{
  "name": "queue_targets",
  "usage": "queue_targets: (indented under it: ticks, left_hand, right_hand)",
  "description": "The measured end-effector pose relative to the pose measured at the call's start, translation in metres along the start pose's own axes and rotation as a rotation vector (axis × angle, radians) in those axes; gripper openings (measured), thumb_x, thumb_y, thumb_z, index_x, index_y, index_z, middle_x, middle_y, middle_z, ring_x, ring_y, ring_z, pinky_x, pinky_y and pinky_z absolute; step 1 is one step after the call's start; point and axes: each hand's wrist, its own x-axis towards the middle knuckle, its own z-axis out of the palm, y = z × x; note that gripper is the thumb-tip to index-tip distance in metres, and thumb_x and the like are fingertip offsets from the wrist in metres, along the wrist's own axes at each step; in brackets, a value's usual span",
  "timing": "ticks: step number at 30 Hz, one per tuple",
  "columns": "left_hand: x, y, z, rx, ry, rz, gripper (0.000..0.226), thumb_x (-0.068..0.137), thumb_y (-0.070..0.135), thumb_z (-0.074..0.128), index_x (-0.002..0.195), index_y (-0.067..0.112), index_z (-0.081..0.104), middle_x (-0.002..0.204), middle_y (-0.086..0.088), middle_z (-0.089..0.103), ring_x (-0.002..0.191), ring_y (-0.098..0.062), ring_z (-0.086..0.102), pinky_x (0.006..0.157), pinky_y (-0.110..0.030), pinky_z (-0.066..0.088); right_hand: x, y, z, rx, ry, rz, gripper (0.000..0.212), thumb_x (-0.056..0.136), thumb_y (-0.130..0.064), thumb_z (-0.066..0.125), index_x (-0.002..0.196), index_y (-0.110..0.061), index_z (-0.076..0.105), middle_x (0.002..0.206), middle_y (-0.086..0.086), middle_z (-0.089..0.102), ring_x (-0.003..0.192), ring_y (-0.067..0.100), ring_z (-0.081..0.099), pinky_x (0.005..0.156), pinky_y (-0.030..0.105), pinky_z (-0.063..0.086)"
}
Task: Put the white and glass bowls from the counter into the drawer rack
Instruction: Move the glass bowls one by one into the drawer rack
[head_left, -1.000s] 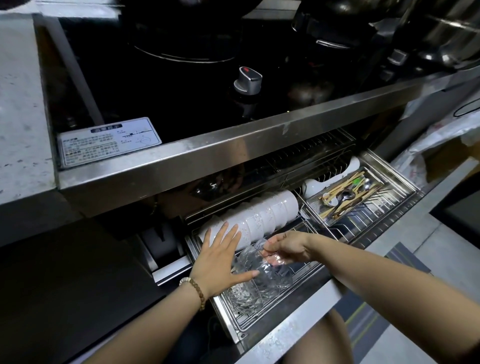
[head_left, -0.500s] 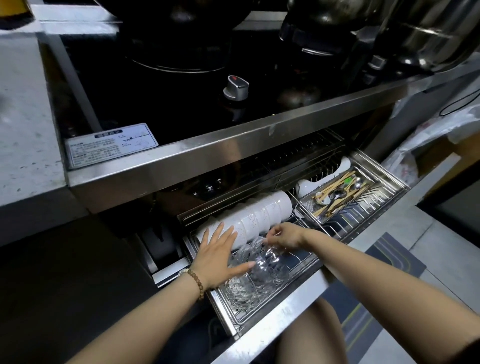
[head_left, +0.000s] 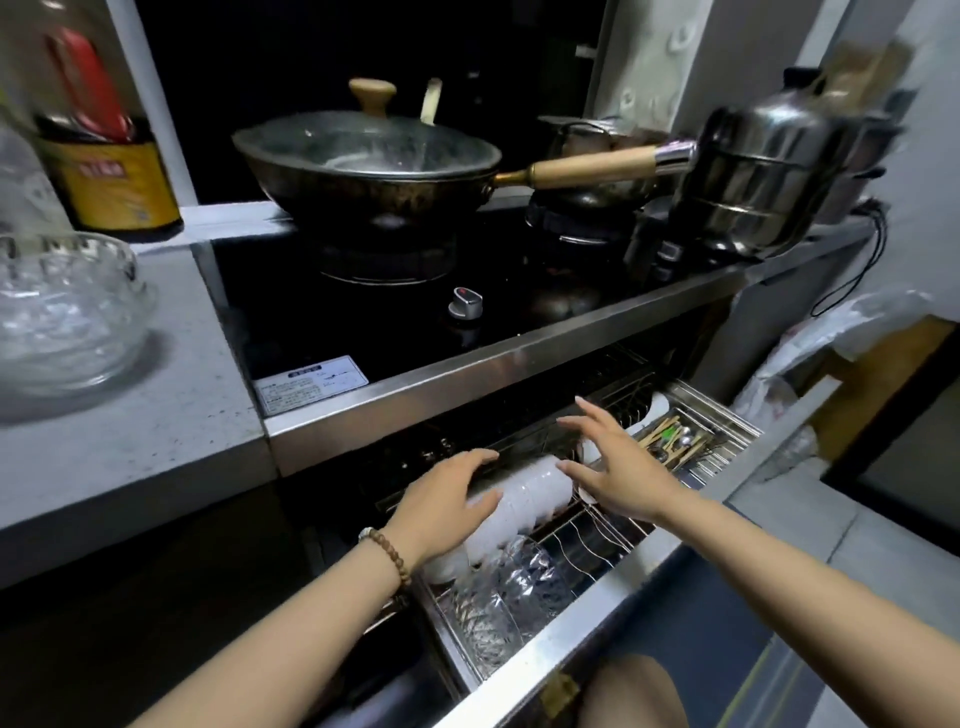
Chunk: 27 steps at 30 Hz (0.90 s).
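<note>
Overhanging steel ledge (head_left: 519, 364) above drawer rack (head_left: 587, 540)

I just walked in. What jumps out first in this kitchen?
Two open hands, the left hand and right hand, spread over a pulled-out drawer rack holding a row of white bowls with glass bowls in front. Above, a big lidded wok sits on the stove, and another glass bowl stands on the counter at far left.

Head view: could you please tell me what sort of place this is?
Probably a home kitchen: a lidded wok on a hob, a steel steamer pot beside it, and a drawer rack holding white bowls.
</note>
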Motion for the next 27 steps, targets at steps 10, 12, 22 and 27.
queue_targets:
  ticks: [10, 12, 22, 27]
  left_hand:
    - [-0.049, 0.036, -0.162, 0.086, 0.379, 0.17, 0.051, 0.091, 0.043, 0.052, 0.139, 0.035, 0.037, 0.131, 0.017, 0.054, 0.123, -0.002, 0.046, 0.101, -0.027, 0.041]
    - [-0.061, 0.035, -0.189, 0.123, 0.429, 0.174, 0.052, 0.09, 0.044, 0.051, 0.14, 0.035, 0.036, 0.13, 0.017, 0.054, 0.121, -0.001, 0.047, 0.1, -0.028, 0.042]
    - [-0.13, -0.041, -0.296, 0.293, 0.624, -0.052, 0.053, 0.089, 0.039, 0.056, 0.138, 0.027, 0.041, 0.134, 0.006, 0.055, 0.123, -0.013, 0.049, 0.097, -0.025, 0.038]
    - [-0.147, -0.085, -0.317, 0.282, 0.636, -0.2, 0.06, 0.086, 0.046, 0.059, 0.139, 0.026, 0.04, 0.143, 0.005, 0.046, 0.129, -0.014, 0.044, 0.104, -0.028, 0.036]
  right_hand:
    - [0.011, -0.119, -0.048, 0.125, 0.179, -0.323, 0.059, 0.087, -0.036, 0.062, 0.14, -0.032, 0.036, 0.155, -0.014, 0.017, 0.142, 0.005, 0.021, 0.111, 0.018, 0.018]
    - [0.018, -0.144, -0.047, 0.134, 0.161, -0.382, 0.06, 0.087, -0.035, 0.062, 0.141, -0.03, 0.036, 0.155, -0.013, 0.019, 0.143, 0.004, 0.02, 0.114, 0.02, 0.019]
    - [0.07, -0.274, -0.013, 0.146, -0.001, -0.536, 0.064, 0.089, -0.039, 0.059, 0.145, -0.031, 0.028, 0.157, -0.009, 0.02, 0.143, 0.009, 0.022, 0.112, 0.022, 0.02]
    - [0.093, -0.313, 0.007, 0.155, -0.052, -0.553, 0.067, 0.088, -0.037, 0.06, 0.146, -0.028, 0.028, 0.155, -0.007, 0.026, 0.142, 0.01, 0.027, 0.112, 0.023, 0.023]
